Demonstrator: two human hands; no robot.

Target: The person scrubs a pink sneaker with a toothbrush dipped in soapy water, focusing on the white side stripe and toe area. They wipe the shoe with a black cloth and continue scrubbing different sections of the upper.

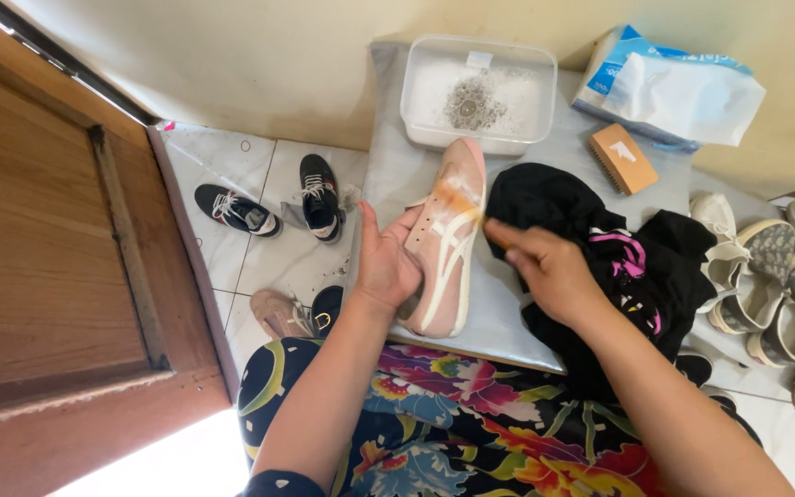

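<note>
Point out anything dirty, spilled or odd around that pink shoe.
The pink shoe, held by the left hand, has an orange-brown smear near its toe. Dark specks cloud the foamy water in the clear tub. Grit is scattered on the floor tile.

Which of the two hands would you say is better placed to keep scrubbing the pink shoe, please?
Probably the right hand: it holds something brush-like whose tip touches the pink shoe at its soapy patch. The left hand cradles the shoe's side, steadying it.
</note>
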